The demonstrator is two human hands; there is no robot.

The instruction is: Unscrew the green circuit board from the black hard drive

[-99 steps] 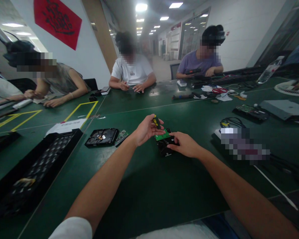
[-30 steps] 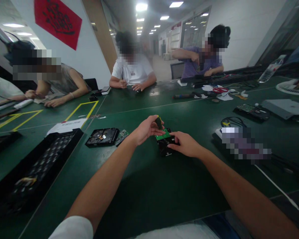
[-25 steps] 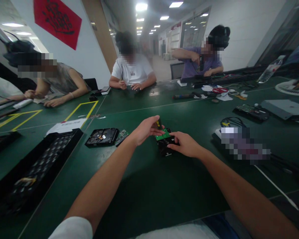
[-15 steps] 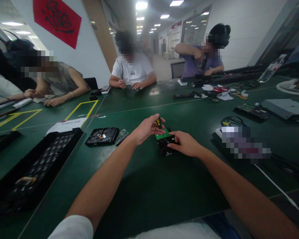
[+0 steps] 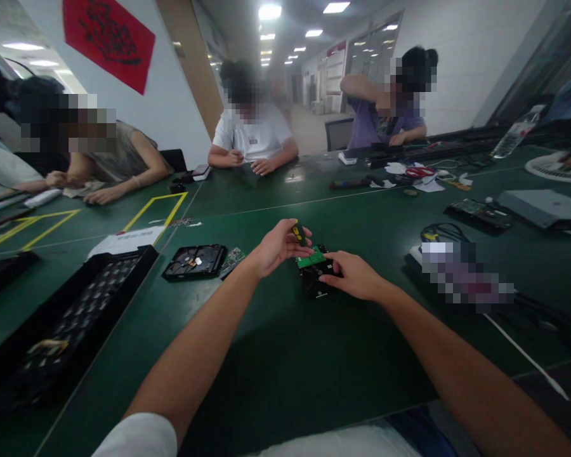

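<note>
A black hard drive (image 5: 314, 282) with a green circuit board (image 5: 311, 259) at its far end lies on the green table in front of me. My left hand (image 5: 282, 246) is closed around the black and yellow handle of a screwdriver (image 5: 297, 232), held over the board; its tip is hidden by my fingers. From the right, my right hand (image 5: 354, 274) grips the drive's edge, with the index finger on the board side and the thumb on the black casing.
Left of my hands lie another opened hard drive (image 5: 195, 261) and a loose circuit board (image 5: 233, 259). A long black tray (image 5: 76, 311) is at the far left. On the right are a drive (image 5: 478, 214), a grey box (image 5: 547, 208) and cables. Several people sit across the table.
The screwdriver handle in my left hand has tilted slightly to the left and my fingers have shifted on it. My right hand and the drive stay in place.
</note>
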